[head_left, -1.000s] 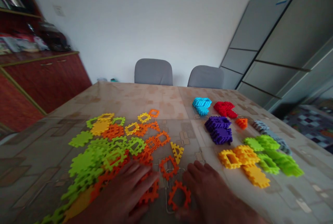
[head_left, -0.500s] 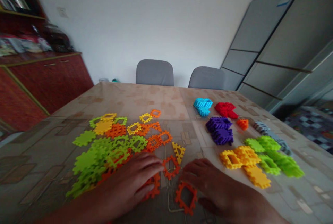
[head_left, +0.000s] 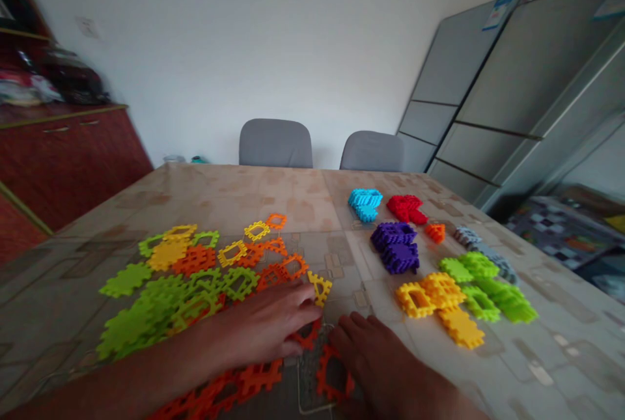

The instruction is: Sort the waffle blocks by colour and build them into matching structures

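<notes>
My left hand [head_left: 276, 316] reaches over the pile, its fingers and thumb bent around an orange square frame piece [head_left: 308, 336] that they partly cover. Just past its fingertips lies a yellow triangle piece [head_left: 319, 288]. My right hand [head_left: 368, 348] rests palm down, fingers curled at the edge of another orange frame piece [head_left: 322, 378] flat on the table; its thumb is mostly hidden. Loose green pieces [head_left: 161, 299] lie left of my left hand. More orange pieces [head_left: 258, 378] lie under and in front of my left forearm.
Sorted interlocking pieces stand at the right: light blue [head_left: 366, 202], red [head_left: 405, 207], purple [head_left: 398, 247], yellow [head_left: 442, 293], green [head_left: 505, 296] and grey [head_left: 488, 254]. Two grey chairs [head_left: 275, 142] stand behind the far edge of the patterned table [head_left: 273, 189].
My left hand has moved right and forward, from the pile onto the orange frame near the yellow triangle. My right hand has closed in over the edge of the nearer orange frame. The view has turned slightly right.
</notes>
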The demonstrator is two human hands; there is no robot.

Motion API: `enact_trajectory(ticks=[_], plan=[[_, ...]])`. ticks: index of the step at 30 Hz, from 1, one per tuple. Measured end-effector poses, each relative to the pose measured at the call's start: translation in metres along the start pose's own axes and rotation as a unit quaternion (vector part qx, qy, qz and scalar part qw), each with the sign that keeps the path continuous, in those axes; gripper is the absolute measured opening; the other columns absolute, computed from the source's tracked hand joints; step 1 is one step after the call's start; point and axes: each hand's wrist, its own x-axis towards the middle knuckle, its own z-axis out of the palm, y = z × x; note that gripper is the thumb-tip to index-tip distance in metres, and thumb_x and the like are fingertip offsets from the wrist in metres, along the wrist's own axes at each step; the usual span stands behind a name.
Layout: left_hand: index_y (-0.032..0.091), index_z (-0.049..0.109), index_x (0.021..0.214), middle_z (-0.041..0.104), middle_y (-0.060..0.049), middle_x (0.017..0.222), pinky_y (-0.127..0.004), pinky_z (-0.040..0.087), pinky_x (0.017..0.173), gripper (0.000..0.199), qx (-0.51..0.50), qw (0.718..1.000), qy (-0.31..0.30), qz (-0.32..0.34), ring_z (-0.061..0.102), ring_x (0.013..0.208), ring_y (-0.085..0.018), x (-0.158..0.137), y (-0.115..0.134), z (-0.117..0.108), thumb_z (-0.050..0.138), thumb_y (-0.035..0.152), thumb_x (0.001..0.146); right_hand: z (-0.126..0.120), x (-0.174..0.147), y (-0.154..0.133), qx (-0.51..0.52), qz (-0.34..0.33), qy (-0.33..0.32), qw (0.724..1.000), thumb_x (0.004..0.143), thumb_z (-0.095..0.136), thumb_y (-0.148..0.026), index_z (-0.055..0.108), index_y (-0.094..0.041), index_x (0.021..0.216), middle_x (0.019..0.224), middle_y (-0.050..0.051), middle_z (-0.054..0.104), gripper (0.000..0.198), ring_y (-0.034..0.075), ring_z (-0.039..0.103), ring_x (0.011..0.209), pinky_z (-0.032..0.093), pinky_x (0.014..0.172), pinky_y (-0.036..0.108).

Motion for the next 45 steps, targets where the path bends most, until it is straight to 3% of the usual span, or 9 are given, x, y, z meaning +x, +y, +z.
enact_trajectory(ticks=[6, 9, 13, 16, 19, 26, 31, 36, 45], plan=[[0.019, 0.056, 0.134, 0.052, -0.019, 0.140, -0.047, 0.050, 0.100, 0.060, -0.026, 0.996, -0.019, -0.084, 0.056, 0.125, -0.037, 0.000, 0.013, 0.009, 0.082, 0.029, 0.081, -0.014, -0.003, 0.013, 0.004, 0.064, -0.007, 0.998, 0.079, 0.075, -0.032, 0.063, -0.014, 0.130, 0.132, 0.019, 0.063, 0.055, 0.037, 0.056, 0.123, 0.043, 0.108, 0.051], [0.027, 0.051, 0.143, 0.048, -0.013, 0.148, -0.045, 0.044, 0.108, 0.069, -0.106, 0.988, -0.053, -0.098, 0.050, 0.133, -0.035, -0.003, 0.014, 0.004, 0.080, 0.028, 0.080, -0.016, -0.003, 0.025, 0.005, 0.055, -0.002, 0.998, 0.079, 0.073, -0.028, 0.061, -0.013, 0.131, 0.136, 0.020, 0.060, 0.055, 0.037, 0.055, 0.125, 0.043, 0.107, 0.052], [0.034, 0.055, 0.137, 0.057, -0.001, 0.139, -0.033, 0.042, 0.108, 0.073, -0.154, 0.986, -0.045, -0.039, 0.056, 0.125, -0.025, -0.006, 0.007, -0.002, 0.078, 0.010, 0.072, -0.020, -0.007, 0.039, 0.019, 0.040, 0.033, 0.998, 0.077, 0.070, -0.020, 0.058, -0.012, 0.132, 0.139, 0.020, 0.056, 0.057, 0.036, 0.051, 0.129, 0.041, 0.109, 0.052], [0.033, 0.062, 0.127, 0.062, -0.001, 0.128, -0.030, 0.045, 0.100, 0.060, -0.145, 0.989, -0.037, -0.023, 0.061, 0.116, -0.024, -0.003, 0.004, 0.004, 0.076, 0.008, 0.075, -0.022, -0.007, 0.045, 0.030, 0.041, 0.055, 0.997, 0.077, 0.069, -0.018, 0.060, -0.011, 0.129, 0.136, 0.021, 0.058, 0.054, 0.035, 0.053, 0.128, 0.042, 0.109, 0.050], [0.031, 0.064, 0.123, 0.064, -0.004, 0.122, -0.033, 0.050, 0.093, 0.050, -0.107, 0.992, -0.027, -0.060, 0.064, 0.109, -0.027, 0.002, 0.011, 0.014, 0.082, 0.020, 0.077, -0.020, -0.005, 0.049, 0.031, 0.052, 0.066, 0.996, 0.078, 0.069, -0.022, 0.058, -0.012, 0.131, 0.137, 0.020, 0.057, 0.055, 0.035, 0.053, 0.128, 0.043, 0.108, 0.048], [0.026, 0.056, 0.136, 0.064, -0.010, 0.129, -0.046, 0.052, 0.096, 0.066, -0.080, 0.983, -0.013, -0.166, 0.064, 0.112, -0.034, 0.009, 0.040, 0.020, 0.085, 0.037, 0.078, -0.019, -0.005, 0.050, 0.052, 0.044, 0.060, 0.996, 0.078, 0.071, -0.026, 0.057, -0.012, 0.132, 0.135, 0.021, 0.057, 0.057, 0.036, 0.054, 0.126, 0.045, 0.106, 0.050], [0.029, 0.058, 0.134, 0.067, -0.006, 0.126, -0.042, 0.050, 0.097, 0.039, -0.109, 0.974, 0.065, -0.187, 0.065, 0.113, -0.028, -0.010, 0.024, 0.011, 0.059, 0.029, 0.096, -0.020, -0.002, 0.046, 0.094, -0.020, 0.066, 0.993, 0.078, 0.072, -0.028, 0.059, -0.017, 0.125, 0.125, 0.014, 0.060, 0.051, 0.030, 0.058, 0.114, 0.047, 0.100, 0.044], [0.030, 0.064, 0.125, 0.074, -0.002, 0.109, -0.032, 0.053, 0.086, 0.032, -0.169, 0.949, 0.134, -0.229, 0.070, 0.096, -0.021, -0.039, -0.003, 0.017, 0.049, 0.033, 0.097, -0.015, 0.002, 0.037, 0.125, -0.050, 0.051, 0.990, 0.079, 0.072, -0.026, 0.059, -0.017, 0.124, 0.123, 0.012, 0.059, 0.048, 0.027, 0.056, 0.113, 0.044, 0.101, 0.041], [0.032, 0.069, 0.117, 0.074, -0.001, 0.109, -0.031, 0.051, 0.089, 0.030, -0.174, 0.952, 0.128, -0.218, 0.069, 0.100, -0.021, -0.042, 0.000, 0.026, 0.048, 0.033, 0.095, -0.009, 0.009, 0.024, 0.087, -0.093, 0.050, 0.991, 0.077, 0.074, -0.022, 0.060, -0.019, 0.121, 0.119, 0.009, 0.060, 0.046, 0.027, 0.053, 0.113, 0.041, 0.100, 0.043]])
